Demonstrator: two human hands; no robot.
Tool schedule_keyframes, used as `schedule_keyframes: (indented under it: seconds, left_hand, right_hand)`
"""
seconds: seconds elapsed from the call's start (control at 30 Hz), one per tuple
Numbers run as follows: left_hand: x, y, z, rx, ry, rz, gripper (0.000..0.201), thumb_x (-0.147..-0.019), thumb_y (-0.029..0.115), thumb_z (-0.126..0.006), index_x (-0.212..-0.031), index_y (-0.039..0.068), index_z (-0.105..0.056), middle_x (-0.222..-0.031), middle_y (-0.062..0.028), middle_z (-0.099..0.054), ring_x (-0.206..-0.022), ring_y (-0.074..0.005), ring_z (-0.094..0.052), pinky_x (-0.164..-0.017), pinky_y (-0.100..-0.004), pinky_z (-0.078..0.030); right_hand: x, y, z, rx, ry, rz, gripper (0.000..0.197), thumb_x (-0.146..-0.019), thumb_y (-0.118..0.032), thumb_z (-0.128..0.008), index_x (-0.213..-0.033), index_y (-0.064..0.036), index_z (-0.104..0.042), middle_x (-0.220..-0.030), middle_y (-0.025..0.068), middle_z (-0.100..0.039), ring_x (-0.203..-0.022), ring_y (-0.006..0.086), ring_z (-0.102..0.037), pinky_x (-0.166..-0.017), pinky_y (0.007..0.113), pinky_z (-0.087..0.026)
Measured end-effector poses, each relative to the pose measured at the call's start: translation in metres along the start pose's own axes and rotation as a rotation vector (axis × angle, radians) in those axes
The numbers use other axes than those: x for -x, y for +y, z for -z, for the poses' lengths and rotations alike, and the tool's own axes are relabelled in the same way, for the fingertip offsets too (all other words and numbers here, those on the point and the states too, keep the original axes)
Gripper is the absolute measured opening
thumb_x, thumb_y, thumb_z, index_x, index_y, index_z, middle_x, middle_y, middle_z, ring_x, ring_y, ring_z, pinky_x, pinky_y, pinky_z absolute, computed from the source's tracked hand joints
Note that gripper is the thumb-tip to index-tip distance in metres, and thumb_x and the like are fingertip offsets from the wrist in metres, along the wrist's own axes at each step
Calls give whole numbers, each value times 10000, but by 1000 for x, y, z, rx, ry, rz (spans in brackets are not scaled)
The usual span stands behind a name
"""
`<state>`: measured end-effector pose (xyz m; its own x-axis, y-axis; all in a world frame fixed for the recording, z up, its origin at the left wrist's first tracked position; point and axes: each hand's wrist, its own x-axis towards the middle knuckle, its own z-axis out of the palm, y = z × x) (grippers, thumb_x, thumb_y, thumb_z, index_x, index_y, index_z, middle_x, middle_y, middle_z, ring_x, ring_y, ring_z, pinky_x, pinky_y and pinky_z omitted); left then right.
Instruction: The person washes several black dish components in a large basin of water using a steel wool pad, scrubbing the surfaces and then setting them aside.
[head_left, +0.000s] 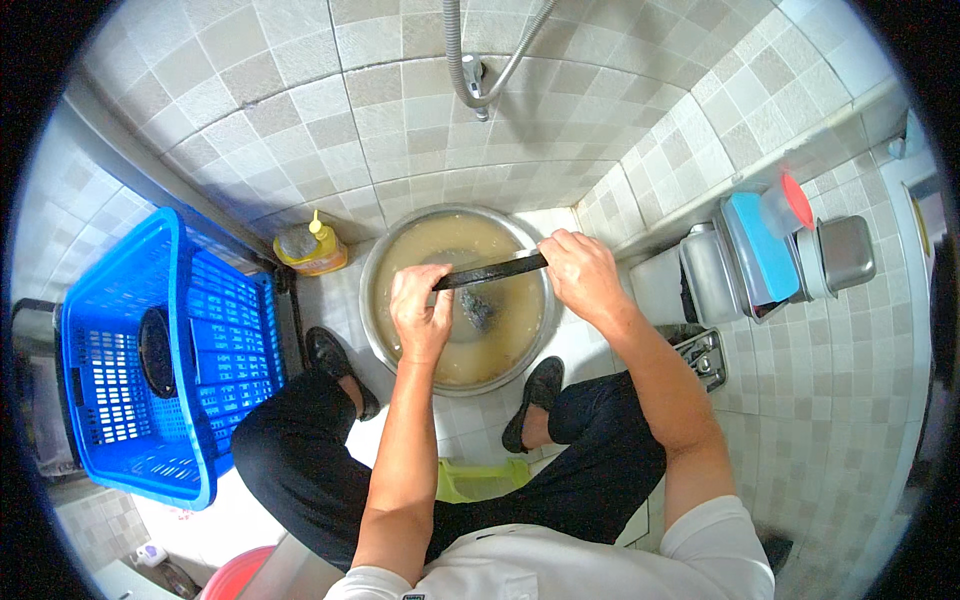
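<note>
A large blue plastic basket is seen on the left, its openwork walls tilted toward the scene's middle. On the floor at the centre, a round metal basin is filled with cloudy, brownish water. Above the basin, a dark, narrow piece is held nearly level, its right end slightly farther away. Its full shape cannot be told, since perhaps only an edge is shown. It is judged stiff, as no sag is seen between the ends, and probably fairly light; a wet surface would make it slippery. Whether it is fragile cannot be told. A black oval piece is seen in the basket. The held piece is gripped at its right end by the right hand and at its left end by the left hand; these opposite ends seem the surest holds. Smallest, a dark grey, rough-textured lump is seen within the basin, near its middle.
</note>
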<state>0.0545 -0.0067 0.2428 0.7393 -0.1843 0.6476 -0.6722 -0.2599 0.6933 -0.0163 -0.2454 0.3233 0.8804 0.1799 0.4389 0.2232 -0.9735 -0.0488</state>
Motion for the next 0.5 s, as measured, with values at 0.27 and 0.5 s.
schedule_keyframes:
  seconds: [0.27, 0.5]
  left_hand:
    - [31, -49, -18, -96, -152, 568, 210, -844, 120, -747, -1023, 16, -713, -996, -155, -721, -928, -298, -686, -841, -385, -537]
    - [58, -68, -25, 75, -250, 897, 226, -871, 160, -713, -1023, -8, -716, -883, -127, -740, -819, -211, -701, -789, -345, -538]
  right_hand:
    - [5, 5, -1, -25, -380, -266, 110, -834, -132, -621, -829, -23, -632, -870, 182, -648, -837, 370, -669, -751, 475, -537]
    - [44, 104, -9, -223, -606, -789, 261, -822, -205, -618, -906, 36, -675, -912, 264, -672, -839, 387, -672, -735, 485, -520]
